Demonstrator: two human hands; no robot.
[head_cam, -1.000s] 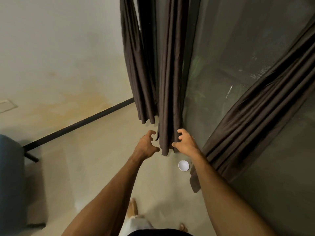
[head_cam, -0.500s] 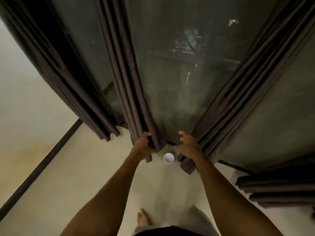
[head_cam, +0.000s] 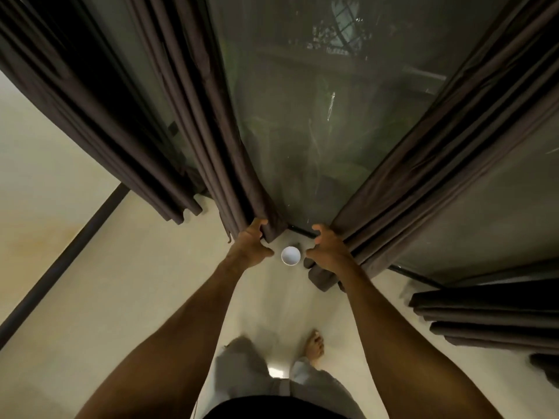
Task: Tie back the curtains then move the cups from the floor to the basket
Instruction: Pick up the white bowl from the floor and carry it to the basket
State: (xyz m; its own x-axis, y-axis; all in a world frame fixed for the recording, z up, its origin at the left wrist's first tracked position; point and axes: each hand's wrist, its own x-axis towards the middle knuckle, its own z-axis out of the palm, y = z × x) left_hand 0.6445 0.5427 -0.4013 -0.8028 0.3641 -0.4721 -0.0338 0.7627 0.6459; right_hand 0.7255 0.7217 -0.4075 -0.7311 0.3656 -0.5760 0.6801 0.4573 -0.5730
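Left hand clamped on left curtain, right hand curled round right curtain, low down; limp cloth should bunch easily.

Curtains dark brown, plain. Cup white. Floor pale cream. Skirting strip black. Wall off-white with yellowish blotch. Glass murky grey-green. Trousers light grey. Waistband black.

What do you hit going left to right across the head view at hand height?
Dark baseboard strip → left hand, gripping the centre curtain → white cup → right hand → right curtain.
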